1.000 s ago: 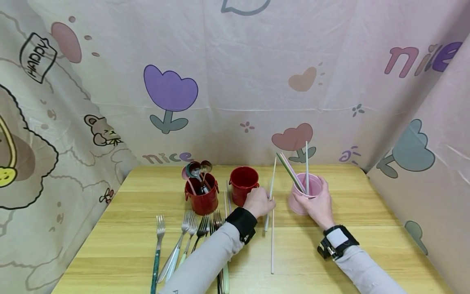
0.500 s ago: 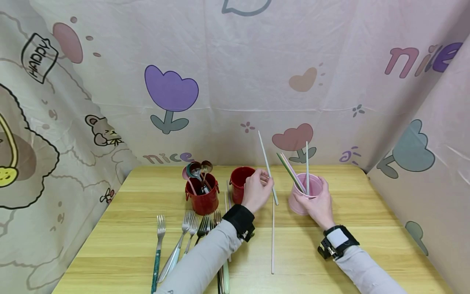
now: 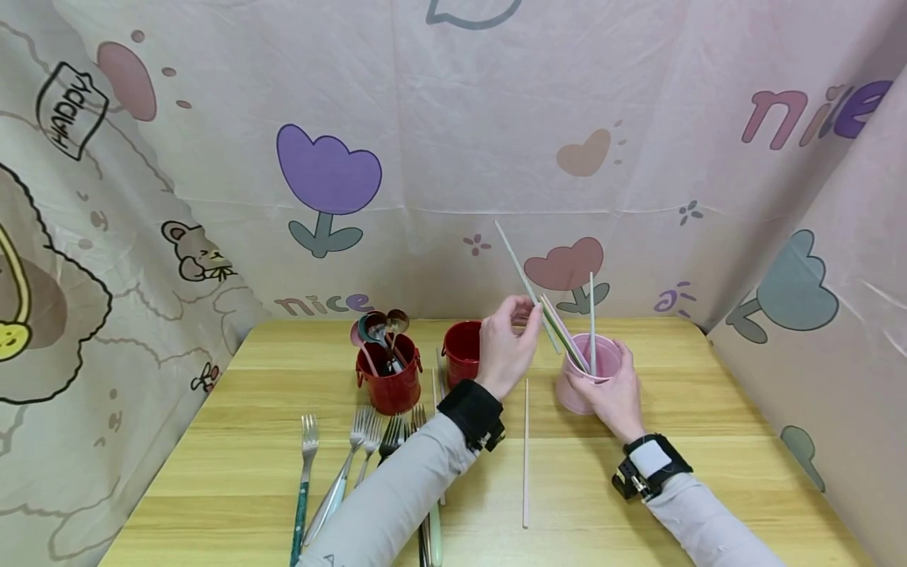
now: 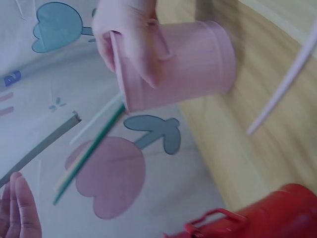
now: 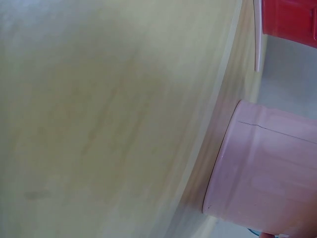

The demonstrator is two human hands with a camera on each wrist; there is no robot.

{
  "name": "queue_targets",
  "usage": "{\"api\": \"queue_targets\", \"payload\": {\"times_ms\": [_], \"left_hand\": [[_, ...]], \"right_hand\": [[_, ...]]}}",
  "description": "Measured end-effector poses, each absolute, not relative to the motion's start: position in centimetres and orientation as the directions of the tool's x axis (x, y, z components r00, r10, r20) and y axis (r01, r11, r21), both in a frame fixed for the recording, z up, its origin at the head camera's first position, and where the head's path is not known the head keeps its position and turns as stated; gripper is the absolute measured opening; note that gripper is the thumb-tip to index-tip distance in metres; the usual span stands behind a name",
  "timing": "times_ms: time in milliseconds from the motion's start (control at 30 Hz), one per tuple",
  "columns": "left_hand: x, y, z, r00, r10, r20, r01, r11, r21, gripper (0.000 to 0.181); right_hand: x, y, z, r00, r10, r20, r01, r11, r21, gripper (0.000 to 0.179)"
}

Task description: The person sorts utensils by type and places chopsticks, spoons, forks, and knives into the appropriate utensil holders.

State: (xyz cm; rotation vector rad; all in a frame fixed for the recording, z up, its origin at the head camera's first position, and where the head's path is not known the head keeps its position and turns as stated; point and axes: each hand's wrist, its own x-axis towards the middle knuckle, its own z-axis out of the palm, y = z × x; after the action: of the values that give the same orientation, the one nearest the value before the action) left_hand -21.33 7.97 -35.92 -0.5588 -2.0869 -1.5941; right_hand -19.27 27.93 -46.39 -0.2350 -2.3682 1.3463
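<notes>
My left hand (image 3: 509, 345) pinches a pale grey chopstick (image 3: 515, 261), raised and slanting, its lower end close to the pink bucket (image 3: 572, 400). In the left wrist view, the fingertips (image 4: 22, 210) show beside that chopstick (image 4: 42, 146). My right hand (image 3: 616, 400) grips the pink bucket at its rim, thumb on the near side. Green and pink chopsticks lean left inside it, and a pale chopstick (image 3: 592, 315) stands nearly upright. One pink chopstick (image 3: 526, 465) lies on the table between my arms. The right wrist view shows mostly the bucket's side (image 5: 267, 168) and the tabletop.
A red bucket (image 3: 462, 358) stands behind my left hand. To its left, another red bucket (image 3: 393, 394) holds several spoons. Several forks (image 3: 305, 472) lie at the front left, partly under my left sleeve, with thin chopsticks (image 3: 435, 394) beside them.
My left hand has lifted the pale chopstick off the table and carried it up and right toward the pink bucket, its top tilting left. My right hand has stayed on the bucket.
</notes>
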Motion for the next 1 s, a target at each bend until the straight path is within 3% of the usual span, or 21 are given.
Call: {"api": "queue_targets", "payload": {"times_ms": [267, 733, 1000], "left_hand": [[-21.2, 9.6, -35.0, -0.789, 0.097, 0.607, 0.612, 0.220, 0.760, 0.016], [-21.7, 11.4, -36.7, -0.788, 0.151, 0.597, 0.603, 0.384, 0.699, 0.014], [-21.7, 11.6, -37.9, -0.856, 0.237, 0.459, 0.513, 0.500, 0.698, 0.019]], "right_hand": [[-19.2, 27.9, -46.4, -0.900, 0.343, 0.267, -0.052, 0.525, -0.850, 0.106], [-19.4, 28.0, -46.5, -0.894, 0.342, 0.289, -0.069, 0.533, -0.843, 0.106], [-19.4, 27.9, -46.4, -0.904, 0.329, 0.274, -0.071, 0.517, -0.853, 0.106]]}}
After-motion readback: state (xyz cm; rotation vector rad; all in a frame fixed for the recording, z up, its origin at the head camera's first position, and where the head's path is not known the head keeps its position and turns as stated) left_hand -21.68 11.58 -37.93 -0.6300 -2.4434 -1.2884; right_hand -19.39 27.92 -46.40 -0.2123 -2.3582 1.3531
